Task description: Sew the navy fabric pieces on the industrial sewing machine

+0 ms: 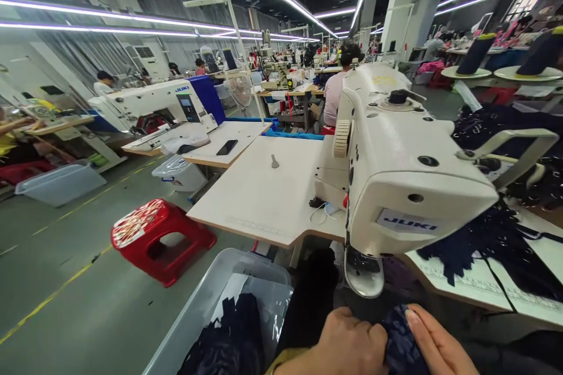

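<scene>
Right up close, here's the navy cloth (403, 343), bunched between both hands just this side of the sewing machine (422, 187): the left hand (349, 340) clenches one edge in curled fingers, the right hand (437, 340) pinches the other. Beside them sits a plastic bin (193, 297); beyond, a red stool (176, 249), then a phone (227, 147) on a white table (250, 137).

The dark blue cloth (401, 341) is partly covered by the left hand (349, 340) and right hand (437, 340); the bottom edge crops its lower portion. The left hand's fingertips are curled out of sight. The clear bin (200, 296) is cut off at the bottom edge. The sewing machine (417, 146) obscures part of the seated person (333, 96). Text on the control panel (187, 108) is too small to read.
</scene>
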Tool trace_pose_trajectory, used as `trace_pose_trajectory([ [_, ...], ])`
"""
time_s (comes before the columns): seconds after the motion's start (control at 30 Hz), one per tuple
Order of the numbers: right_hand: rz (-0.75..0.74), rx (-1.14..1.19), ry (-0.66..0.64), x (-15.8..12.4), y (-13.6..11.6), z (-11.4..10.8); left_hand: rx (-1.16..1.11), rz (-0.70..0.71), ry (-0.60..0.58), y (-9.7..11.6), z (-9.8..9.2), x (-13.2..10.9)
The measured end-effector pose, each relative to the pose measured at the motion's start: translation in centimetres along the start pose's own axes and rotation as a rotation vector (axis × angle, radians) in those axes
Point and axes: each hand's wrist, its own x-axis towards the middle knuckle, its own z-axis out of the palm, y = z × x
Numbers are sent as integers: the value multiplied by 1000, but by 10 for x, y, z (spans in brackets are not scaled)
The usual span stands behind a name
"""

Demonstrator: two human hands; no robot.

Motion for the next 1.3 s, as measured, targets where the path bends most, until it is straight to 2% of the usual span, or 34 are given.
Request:
trace_pose_trajectory([
  [0.07,-151,-105,-56,9,3,8,-20,31,-55,-1,1,-4],
  [0.13,-277,-249,-19,20,2,9,-60,48,-29,-3,-8,-2],
  [0.2,-399,-353,8,28,-8,0,-147,43,59,-7,-28,3],
  [0.23,-457,-362,-22,30,-18,-8,-207,27,97,-10,-41,6],
  [0.27,-523,-335,-94,31,-29,-16,-281,-16,119,-13,-54,9],
  [0.37,-601,-180,-339,33,-64,-34,-623,-165,41,-24,-86,16],
  [0.4,-587,-132,-353,34,-72,-36,-699,-226,11,-28,-90,18],
  [0.47,-477,-66,-221,39,-79,-30,-674,-361,6,-35,-90,22],
  [0.57,-174,-43,70,53,-72,-8,-293,-473,130,-43,-77,27],
  [0.6,-92,-37,115,57,-67,-1,-173,-448,193,-45,-72,28],
  [0.67,2,10,114,63,-60,10,-58,-303,272,-46,-65,29],
  [0.73,52,90,80,65,-57,13,-56,-148,255,-45,-61,26],
  [0.77,68,130,61,64,-57,13,-61,-106,215,-44,-60,24],
  [0.83,84,187,33,63,-58,11,-42,-110,146,-41,-57,21],
  [1.0,26,201,88,65,-53,7,44,-182,124,-36,-53,23],
  [1.17,9,154,144,72,-43,9,114,-203,93,-35,-51,28],
  [1.3,10,145,156,73,-44,9,143,-209,70,-34,-50,28],
])
